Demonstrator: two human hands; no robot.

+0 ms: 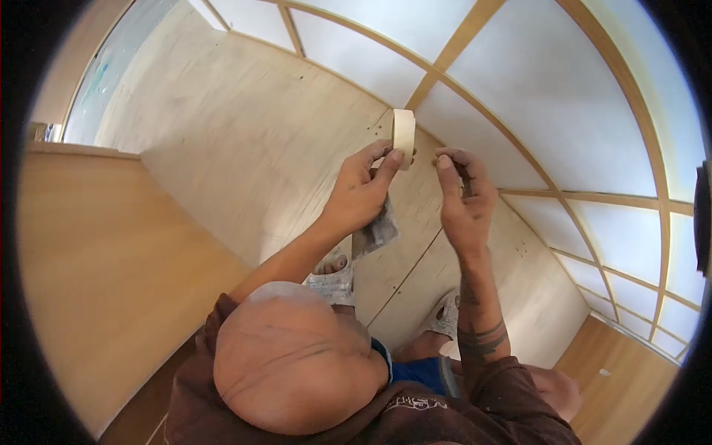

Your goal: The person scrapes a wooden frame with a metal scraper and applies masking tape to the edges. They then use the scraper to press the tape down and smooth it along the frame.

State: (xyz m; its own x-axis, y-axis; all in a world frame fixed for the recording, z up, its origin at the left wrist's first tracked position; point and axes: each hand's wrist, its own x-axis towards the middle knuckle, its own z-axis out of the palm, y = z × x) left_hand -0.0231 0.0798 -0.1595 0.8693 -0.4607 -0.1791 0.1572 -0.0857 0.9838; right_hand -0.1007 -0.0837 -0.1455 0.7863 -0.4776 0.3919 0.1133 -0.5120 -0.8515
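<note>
My left hand point(362, 185) grips a roll of pale masking tape point(403, 138), thumb on its near face and fingers behind it. The roll stands on edge, its band facing right. Under that hand shows a flat grey, smeared plate point(377, 228), partly covered by the palm. To the right of the tape, my right hand point(467, 189) is raised with thumb and forefinger pinched together. What, if anything, sits in that pinch I cannot tell. A small gap separates the right fingertips from the roll.
Pale plywood boards point(222, 119) lie below, with a seam and small dark specks. A wooden lattice with white panels point(549, 81) rises at the right. A wooden panel point(96, 274) stands at the left. My feet, in worn light shoes point(332, 283), rest on the boards.
</note>
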